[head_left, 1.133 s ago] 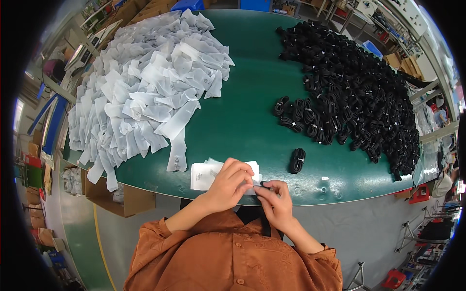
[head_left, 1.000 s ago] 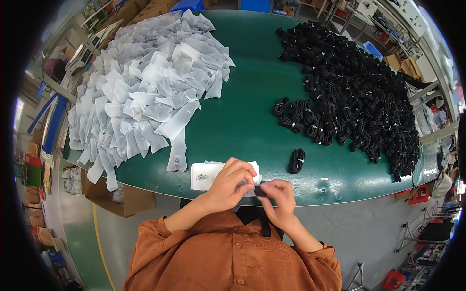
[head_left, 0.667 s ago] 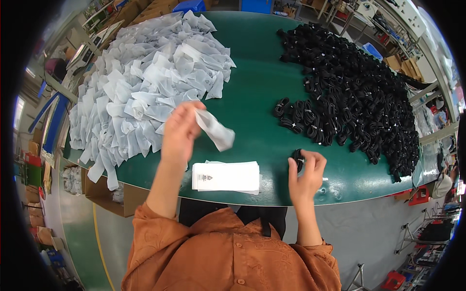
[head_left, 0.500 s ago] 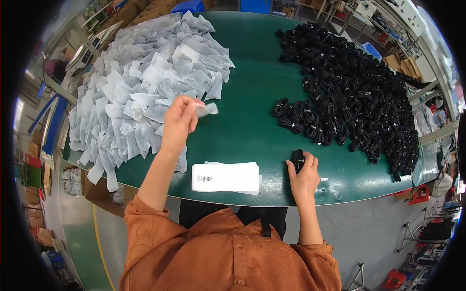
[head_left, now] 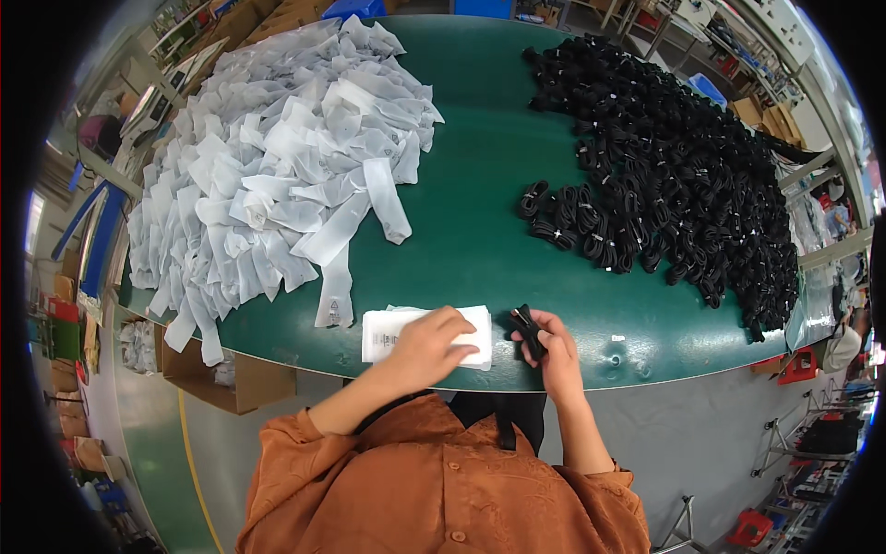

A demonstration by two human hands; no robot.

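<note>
A flat stack of white plastic bags (head_left: 380, 338) lies at the table's near edge. My left hand (head_left: 426, 351) rests over its right part, thumb and fingers apart, with nothing visible between them. Just right of the stack, my right hand (head_left: 557, 355) holds a coiled black cable (head_left: 526, 331) between thumb and fingers. Its metal plug end points up. At the left spreads a big heap of filled, frosted white bags (head_left: 268, 157). One long bag (head_left: 387, 201) lies on the heap's right edge. A large pile of bundled black cables (head_left: 664, 175) covers the table's right side.
The green table (head_left: 471, 185) has a curved near edge in front of me. A cardboard box (head_left: 242, 380) stands below its left front edge. A small white label (head_left: 617, 338) lies right of my right hand. Metal racks and red stools (head_left: 749, 528) stand at the right.
My left hand has let go of a white bag at the heap's right edge and come down to the stack. My right hand has moved slightly left with the cable, turning it.
</note>
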